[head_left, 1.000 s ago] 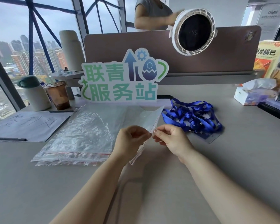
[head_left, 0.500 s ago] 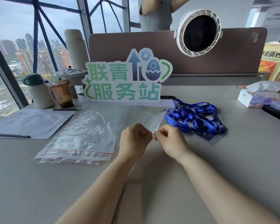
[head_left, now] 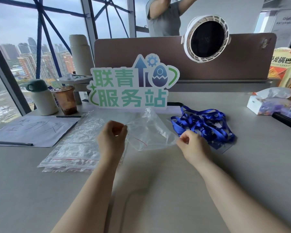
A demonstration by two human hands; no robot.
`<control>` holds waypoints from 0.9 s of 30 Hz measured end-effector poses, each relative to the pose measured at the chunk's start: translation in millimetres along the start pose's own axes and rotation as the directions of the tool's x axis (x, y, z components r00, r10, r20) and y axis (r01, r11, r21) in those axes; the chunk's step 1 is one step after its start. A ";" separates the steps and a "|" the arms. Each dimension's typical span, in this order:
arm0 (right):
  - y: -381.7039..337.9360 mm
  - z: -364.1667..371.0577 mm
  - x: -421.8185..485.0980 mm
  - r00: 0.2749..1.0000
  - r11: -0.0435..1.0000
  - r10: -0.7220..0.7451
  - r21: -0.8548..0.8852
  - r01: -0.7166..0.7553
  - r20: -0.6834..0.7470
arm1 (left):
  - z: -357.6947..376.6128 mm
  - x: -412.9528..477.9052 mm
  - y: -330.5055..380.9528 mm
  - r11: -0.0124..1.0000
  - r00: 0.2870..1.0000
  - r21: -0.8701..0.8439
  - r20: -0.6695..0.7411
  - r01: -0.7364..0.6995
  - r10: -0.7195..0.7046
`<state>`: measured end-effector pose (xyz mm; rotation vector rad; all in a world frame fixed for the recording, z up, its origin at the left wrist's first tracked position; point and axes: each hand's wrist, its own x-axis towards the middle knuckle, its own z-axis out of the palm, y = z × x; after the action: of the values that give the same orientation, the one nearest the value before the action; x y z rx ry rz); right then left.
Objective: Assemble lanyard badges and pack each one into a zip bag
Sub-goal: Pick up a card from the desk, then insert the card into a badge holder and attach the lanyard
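Zip bag point(head_left: 151, 132) is held just above a grey table point(head_left: 158, 190) by two bare hands set apart. One clear edge is pinched by the curled fingers of the left hand point(head_left: 112, 137), the opposite edge by the thumb and fingers of the right hand point(head_left: 191, 145). The plastic is stretched between them, and its thin red seal line is seen close to the left hand. A flat stack of further bags point(head_left: 71, 148) is laid on the table to the left, partly hidden by the left wrist. A tangle of blue lanyards point(head_left: 203, 123) is heaped just beyond the right hand. Behind the work, a green-and-blue cut-out sign point(head_left: 133, 88) is stood before a brown desk divider point(head_left: 242, 61), at whose top edge a round white fan point(head_left: 207, 39) is seen. A sheet of paper point(head_left: 34, 130), a pen point(head_left: 12, 143), a white bottle point(head_left: 42, 100) and a brown drink cup point(head_left: 65, 100) are grouped at far left — a tissue box point(head_left: 265, 105) is set at far right.
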<state>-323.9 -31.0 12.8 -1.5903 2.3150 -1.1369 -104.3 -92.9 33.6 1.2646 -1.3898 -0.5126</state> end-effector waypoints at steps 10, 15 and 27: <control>9.2 -14.0 6.4 0.994 0.971 -0.085 0.217 0.098 -0.067 | 18.2 -16.9 8.8 0.996 0.981 0.015 0.172 -0.092 0.088; 59.0 -53.2 16.6 0.966 0.989 -0.147 -0.048 0.140 -0.210 | 22.5 -6.6 7.1 0.992 0.994 0.087 0.068 -0.097 0.091; 88.7 -73.4 -9.1 0.977 0.930 -0.192 -0.301 0.210 0.087 | 66.7 -62.6 47.6 0.721 0.734 0.247 0.456 -0.647 0.503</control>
<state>-422.2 29.3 6.4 -1.9782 2.4324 -0.7749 -195.7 -45.4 29.5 0.9619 -2.1898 -0.0007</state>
